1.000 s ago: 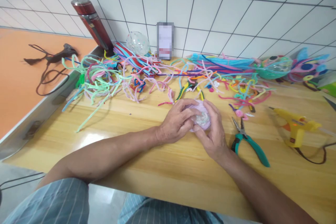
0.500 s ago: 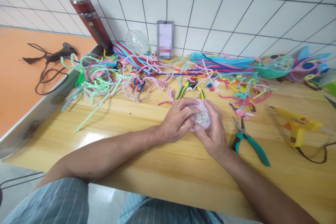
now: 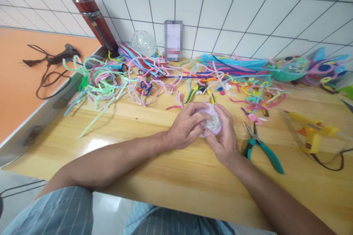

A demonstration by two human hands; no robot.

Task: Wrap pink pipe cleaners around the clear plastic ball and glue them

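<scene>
Between my hands is a round, pale purple piece of coiled pipe cleaner with a whitish, glittery middle. My left hand grips its left side, with fingertips bent over its face. On the opposite side, my right hand wraps its rim, the thumb at the lower edge and the fingers along the far right. The underside is hidden. Just beyond it lie yellow-and-black pliers, partly covered by pipe cleaners. Teal-handled needle-nose pliers rest open to the right of my right hand.
A yellow glue gun with a lit orange light stands at the right. Loose green pipe cleaners and blue bundles spread along the back. A red flask, a clear ball and a phone stand by the tiled wall.
</scene>
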